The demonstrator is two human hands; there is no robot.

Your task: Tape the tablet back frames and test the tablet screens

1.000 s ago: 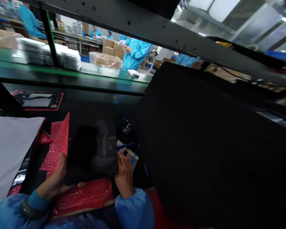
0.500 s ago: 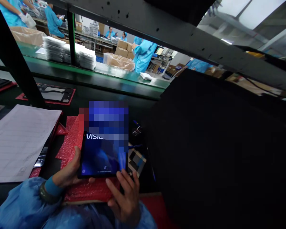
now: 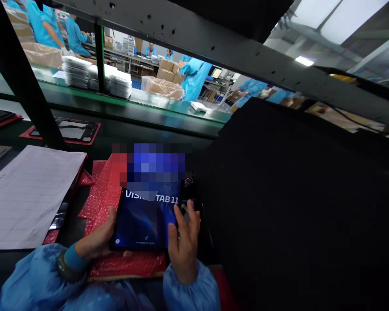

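A tablet (image 3: pixel 145 224) with a lit blue screen reading "TAB 11" is tilted up in front of me; its upper part is blurred by blocks. My left hand (image 3: pixel 100 235) grips its lower left corner, thumb along the edge and fingers underneath. At the tablet's right side my right hand (image 3: pixel 185 242) has its fingers spread, with the fingertips at or just over the screen's edge; whether they touch, I cannot tell. Red bubble wrap (image 3: pixel 99 207) lies beneath and to the left of the tablet.
A large black panel (image 3: pixel 288 203) fills the right side. Left lies a printed paper sheet (image 3: pixel 32 194) over wrapped parts. Behind it is a tablet-sized frame (image 3: pixel 73 129) on red wrap. Stacked white items (image 3: pixel 76 73) stand on the green conveyor (image 3: pixel 168 110). Co-workers in blue are beyond.
My right hand has moved up from the tablet's lower right corner to its right side. The tablet has shifted slightly right and down in view, and my left hand still holds it.
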